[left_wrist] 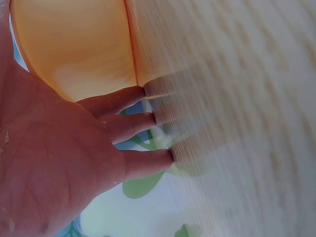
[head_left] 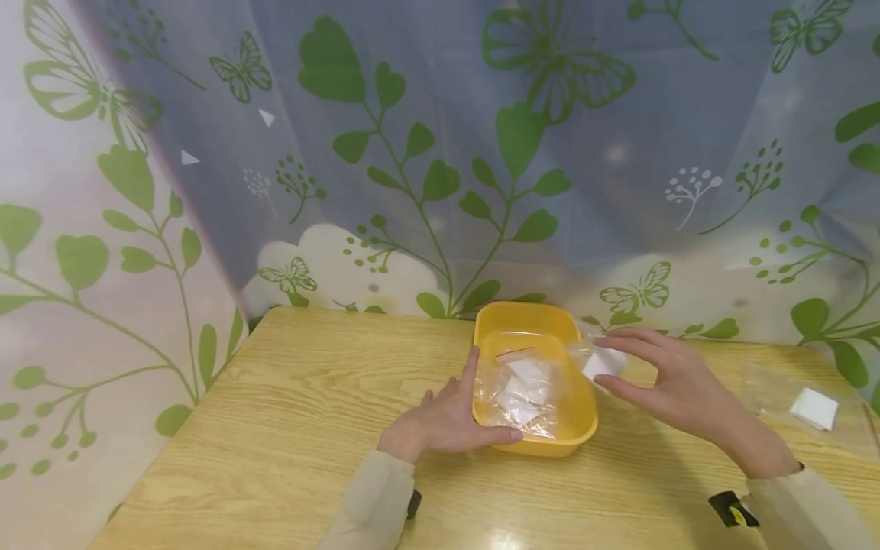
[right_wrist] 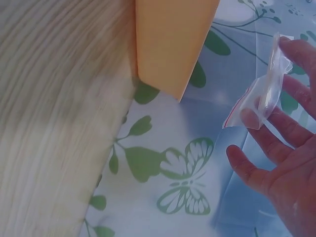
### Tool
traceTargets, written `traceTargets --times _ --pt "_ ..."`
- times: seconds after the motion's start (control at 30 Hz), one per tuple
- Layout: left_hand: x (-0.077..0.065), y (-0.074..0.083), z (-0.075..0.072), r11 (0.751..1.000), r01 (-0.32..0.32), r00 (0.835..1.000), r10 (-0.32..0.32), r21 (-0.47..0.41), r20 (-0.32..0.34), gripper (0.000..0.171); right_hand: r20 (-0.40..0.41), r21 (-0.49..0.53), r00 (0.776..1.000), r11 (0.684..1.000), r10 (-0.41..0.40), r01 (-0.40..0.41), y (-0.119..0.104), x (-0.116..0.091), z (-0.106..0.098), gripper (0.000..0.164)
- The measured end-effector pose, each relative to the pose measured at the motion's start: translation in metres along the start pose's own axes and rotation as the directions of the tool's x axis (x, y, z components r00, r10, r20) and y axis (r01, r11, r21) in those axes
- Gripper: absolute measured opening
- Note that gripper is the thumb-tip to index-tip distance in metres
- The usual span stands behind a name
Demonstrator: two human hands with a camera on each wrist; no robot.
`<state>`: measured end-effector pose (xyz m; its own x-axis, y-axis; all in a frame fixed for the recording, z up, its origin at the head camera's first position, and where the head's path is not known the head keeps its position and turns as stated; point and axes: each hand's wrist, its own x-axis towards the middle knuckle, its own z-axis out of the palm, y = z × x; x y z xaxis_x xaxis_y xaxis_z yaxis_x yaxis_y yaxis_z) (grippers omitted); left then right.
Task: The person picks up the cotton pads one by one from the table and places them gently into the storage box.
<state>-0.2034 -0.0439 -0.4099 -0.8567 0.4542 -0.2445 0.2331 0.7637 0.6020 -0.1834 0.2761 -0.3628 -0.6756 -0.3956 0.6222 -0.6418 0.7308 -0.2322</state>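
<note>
A yellow plastic container (head_left: 584, 431) stands on the table, holding clear zip bags (head_left: 525, 393) with white pieces inside. My left hand (head_left: 447, 420) is spread around its near left corner, the thumb over the front rim and the index finger along the left side. In the left wrist view, three fairly straight fingers (left_wrist: 128, 160) reach down to the tabletop beside the container's wall. Above the container's right rim, my right hand (head_left: 687, 389) pinches a small clear zip bag (right_wrist: 269, 94) with a white piece in it between thumb and fingers.
Another clear bag with a white square (head_left: 814, 409) lies on the wooden table (head_left: 289, 405) at the far right. A curtain (head_left: 426, 99) printed with leaves and butterflies hangs close behind the table's back edge, and a similar sheet (head_left: 82, 267) covers the left side.
</note>
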Motion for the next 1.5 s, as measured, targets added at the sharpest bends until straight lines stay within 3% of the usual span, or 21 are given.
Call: traceTargets --times 0.17,0.43,0.93,1.33,1.5 --pt "0.001 -0.001 0.0 1.0 -0.002 1.0 0.002 -0.001 0.0 0.129 0.038 -0.011 0.999 1.0 0.013 -0.012 -0.004 0.008 0.005 0.054" --pt "0.002 -0.001 0.0 1.0 0.006 1.0 -0.006 -0.003 -0.001 0.13 0.107 0.054 0.994 0.998 0.03 -0.036 -0.008 0.016 0.015 0.05" --pt "0.002 -0.001 0.001 1.0 0.009 1.0 -0.009 -0.011 0.007 0.13 0.147 0.095 0.988 0.995 -0.051 0.037 -0.011 0.022 0.04 0.048" --pt "0.002 0.0 0.001 1.0 0.014 1.0 -0.014 -0.003 -0.001 0.13 0.227 0.07 0.973 0.996 0.033 -0.05 -0.018 0.021 0.047 0.044" --pt "0.002 0.0 0.0 1.0 0.013 1.0 -0.013 -0.01 0.001 0.13 0.237 0.058 0.971 0.997 0.035 -0.051 -0.019 0.021 0.048 0.045"
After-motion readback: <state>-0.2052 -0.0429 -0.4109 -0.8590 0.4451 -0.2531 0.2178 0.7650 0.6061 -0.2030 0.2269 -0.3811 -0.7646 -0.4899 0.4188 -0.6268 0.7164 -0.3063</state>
